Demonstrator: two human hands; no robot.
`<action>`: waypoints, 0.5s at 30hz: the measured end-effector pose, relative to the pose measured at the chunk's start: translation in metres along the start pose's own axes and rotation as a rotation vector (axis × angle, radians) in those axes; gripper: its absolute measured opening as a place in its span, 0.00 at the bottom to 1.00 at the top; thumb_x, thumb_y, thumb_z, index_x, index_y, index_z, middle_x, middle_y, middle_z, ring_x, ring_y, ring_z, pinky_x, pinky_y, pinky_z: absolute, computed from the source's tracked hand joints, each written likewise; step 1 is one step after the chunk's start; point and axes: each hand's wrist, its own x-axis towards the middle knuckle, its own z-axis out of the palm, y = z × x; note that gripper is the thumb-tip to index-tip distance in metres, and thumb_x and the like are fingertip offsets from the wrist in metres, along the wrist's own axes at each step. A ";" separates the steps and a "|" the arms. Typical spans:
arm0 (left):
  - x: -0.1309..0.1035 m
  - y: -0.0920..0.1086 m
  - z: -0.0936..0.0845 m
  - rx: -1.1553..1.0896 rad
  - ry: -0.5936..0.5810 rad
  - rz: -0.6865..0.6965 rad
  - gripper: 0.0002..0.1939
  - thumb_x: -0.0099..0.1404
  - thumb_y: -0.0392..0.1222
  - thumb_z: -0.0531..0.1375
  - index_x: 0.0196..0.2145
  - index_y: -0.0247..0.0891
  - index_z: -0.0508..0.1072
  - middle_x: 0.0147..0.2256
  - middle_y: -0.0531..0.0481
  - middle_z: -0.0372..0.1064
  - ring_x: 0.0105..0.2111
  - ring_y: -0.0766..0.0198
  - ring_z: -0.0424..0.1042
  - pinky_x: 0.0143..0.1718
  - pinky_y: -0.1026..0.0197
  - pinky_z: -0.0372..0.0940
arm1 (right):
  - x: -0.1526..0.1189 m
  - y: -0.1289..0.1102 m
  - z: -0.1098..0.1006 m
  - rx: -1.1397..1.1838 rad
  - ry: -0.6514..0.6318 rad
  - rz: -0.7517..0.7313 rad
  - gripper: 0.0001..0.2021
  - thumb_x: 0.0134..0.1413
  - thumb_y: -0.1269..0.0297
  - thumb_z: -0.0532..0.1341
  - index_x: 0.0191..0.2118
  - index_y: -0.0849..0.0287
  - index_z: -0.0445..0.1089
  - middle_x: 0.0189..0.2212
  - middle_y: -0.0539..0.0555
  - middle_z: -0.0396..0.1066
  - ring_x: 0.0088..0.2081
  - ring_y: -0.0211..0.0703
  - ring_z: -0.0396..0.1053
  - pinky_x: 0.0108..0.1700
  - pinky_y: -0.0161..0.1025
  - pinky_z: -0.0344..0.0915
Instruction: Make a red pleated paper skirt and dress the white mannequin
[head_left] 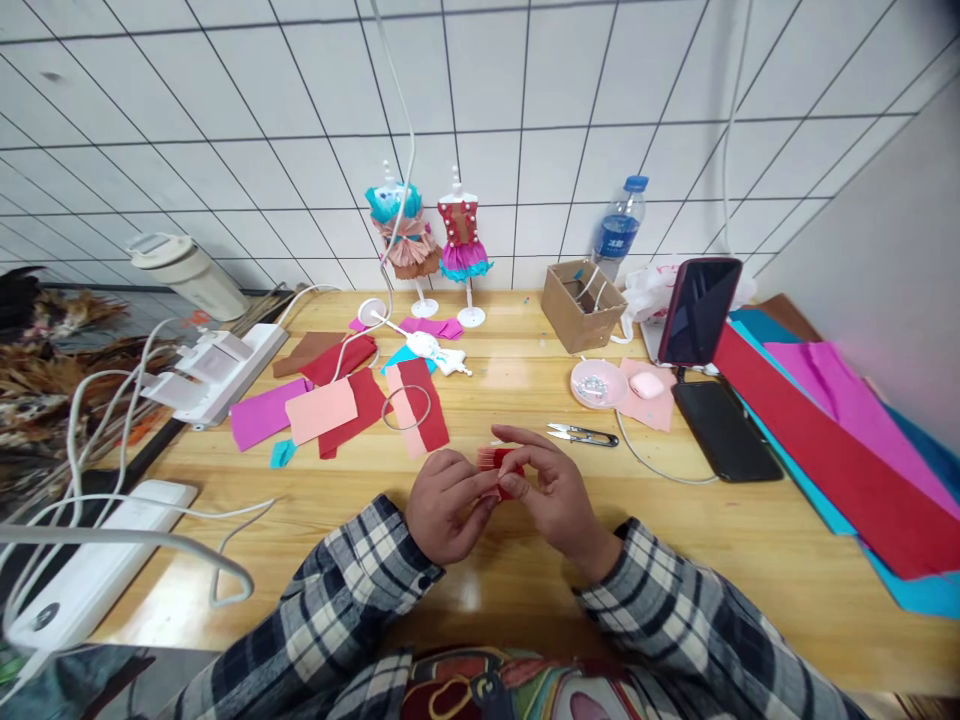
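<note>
A small red piece (491, 459) with a pale, finely ridged strip along one side is held between my two hands, low over the wooden table. My left hand (453, 505) pinches its lower left part with closed fingers. On its right side, my right hand (556, 497) grips it between thumb and fingers. Just beyond my right hand lie small thread snips (583, 435). Left of the hands, a metal ring (406, 408) rests on pink and red crepe paper (433, 418). Two mini dress forms stand at the back, one in teal and peach (406, 235), one in red and magenta (463, 240).
A pink dish (598, 384), cardboard box (583, 306), water bottle (619, 228), propped phone (700, 312) and flat black phone (727, 430) stand or lie to the right. Long paper strips (832, 450) cover the right edge. Power strips (223, 373) and white cables are at left.
</note>
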 end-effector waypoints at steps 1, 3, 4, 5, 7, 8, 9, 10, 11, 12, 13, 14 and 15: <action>0.000 -0.001 0.000 0.021 -0.008 -0.017 0.11 0.64 0.37 0.56 0.43 0.38 0.74 0.29 0.47 0.72 0.31 0.60 0.65 0.35 0.56 0.61 | 0.001 0.002 0.000 0.090 -0.006 0.062 0.08 0.57 0.59 0.62 0.30 0.54 0.73 0.55 0.56 0.70 0.52 0.48 0.71 0.53 0.47 0.68; 0.001 -0.002 -0.002 0.036 -0.011 -0.049 0.12 0.65 0.38 0.56 0.44 0.39 0.75 0.30 0.47 0.72 0.32 0.61 0.66 0.35 0.56 0.61 | 0.002 0.008 -0.003 0.210 0.026 0.143 0.10 0.57 0.56 0.62 0.30 0.55 0.73 0.57 0.56 0.69 0.52 0.49 0.71 0.53 0.47 0.68; 0.002 -0.004 -0.004 0.041 -0.011 -0.065 0.12 0.66 0.39 0.56 0.44 0.39 0.75 0.31 0.47 0.72 0.32 0.61 0.67 0.36 0.56 0.62 | 0.003 0.012 -0.006 0.234 0.063 0.167 0.10 0.56 0.55 0.63 0.30 0.55 0.74 0.56 0.55 0.69 0.52 0.49 0.71 0.54 0.48 0.68; 0.005 -0.005 -0.005 0.050 -0.026 -0.082 0.12 0.66 0.41 0.56 0.45 0.39 0.76 0.33 0.46 0.72 0.34 0.60 0.68 0.38 0.55 0.62 | 0.004 0.015 -0.012 0.233 0.100 0.180 0.10 0.56 0.55 0.63 0.32 0.54 0.74 0.56 0.55 0.70 0.53 0.49 0.71 0.55 0.48 0.67; 0.011 -0.010 -0.006 0.090 -0.106 -0.124 0.18 0.64 0.49 0.59 0.50 0.41 0.74 0.41 0.44 0.72 0.42 0.56 0.68 0.46 0.51 0.62 | 0.006 0.023 -0.026 0.176 0.124 0.188 0.09 0.58 0.54 0.62 0.38 0.52 0.76 0.54 0.54 0.71 0.55 0.48 0.68 0.58 0.50 0.63; 0.014 -0.012 -0.006 0.118 -0.168 -0.157 0.27 0.61 0.54 0.62 0.55 0.41 0.70 0.47 0.42 0.70 0.47 0.52 0.67 0.50 0.48 0.61 | 0.006 0.026 -0.034 0.139 0.092 0.186 0.12 0.60 0.54 0.59 0.45 0.50 0.75 0.55 0.54 0.70 0.57 0.48 0.67 0.59 0.51 0.62; 0.017 -0.015 -0.004 0.148 -0.228 -0.193 0.37 0.56 0.60 0.64 0.59 0.40 0.65 0.52 0.40 0.67 0.53 0.47 0.63 0.53 0.45 0.58 | 0.007 0.029 -0.041 0.100 0.039 0.179 0.16 0.62 0.55 0.58 0.54 0.48 0.70 0.57 0.54 0.69 0.57 0.47 0.66 0.59 0.51 0.61; 0.020 -0.018 -0.001 0.179 -0.280 -0.231 0.45 0.52 0.63 0.65 0.62 0.39 0.61 0.55 0.38 0.65 0.56 0.44 0.60 0.55 0.42 0.56 | 0.007 0.032 -0.048 0.041 -0.027 0.154 0.22 0.62 0.55 0.57 0.61 0.46 0.62 0.59 0.54 0.67 0.59 0.48 0.65 0.59 0.52 0.60; 0.022 -0.020 0.002 0.205 -0.323 -0.268 0.50 0.49 0.65 0.66 0.63 0.37 0.59 0.57 0.36 0.63 0.57 0.41 0.58 0.56 0.39 0.54 | 0.007 0.034 -0.053 -0.040 -0.095 0.113 0.29 0.62 0.56 0.57 0.66 0.46 0.52 0.60 0.55 0.65 0.60 0.48 0.63 0.60 0.54 0.58; 0.024 -0.023 0.005 0.224 -0.359 -0.297 0.50 0.48 0.65 0.67 0.62 0.37 0.59 0.56 0.36 0.64 0.57 0.40 0.59 0.56 0.37 0.52 | 0.006 0.036 -0.056 -0.134 -0.154 0.062 0.36 0.61 0.58 0.59 0.69 0.47 0.43 0.61 0.56 0.64 0.61 0.49 0.61 0.61 0.55 0.56; 0.026 -0.024 0.008 0.236 -0.391 -0.321 0.48 0.48 0.64 0.67 0.61 0.37 0.61 0.55 0.37 0.65 0.56 0.40 0.60 0.56 0.37 0.52 | 0.006 0.038 -0.057 -0.234 -0.200 0.009 0.42 0.58 0.60 0.61 0.70 0.48 0.35 0.61 0.56 0.64 0.62 0.51 0.59 0.62 0.56 0.54; 0.027 -0.025 0.010 0.242 -0.415 -0.336 0.44 0.49 0.62 0.68 0.59 0.37 0.64 0.53 0.38 0.67 0.54 0.41 0.62 0.55 0.36 0.51 | 0.006 0.040 -0.057 -0.327 -0.231 -0.034 0.46 0.56 0.62 0.63 0.71 0.50 0.31 0.60 0.56 0.65 0.62 0.52 0.58 0.62 0.56 0.52; 0.029 -0.026 0.011 0.246 -0.430 -0.342 0.41 0.50 0.60 0.68 0.57 0.38 0.66 0.51 0.39 0.69 0.52 0.43 0.65 0.55 0.36 0.51 | 0.006 0.041 -0.054 -0.406 -0.250 -0.062 0.49 0.53 0.64 0.64 0.71 0.51 0.28 0.59 0.56 0.66 0.61 0.53 0.58 0.61 0.56 0.52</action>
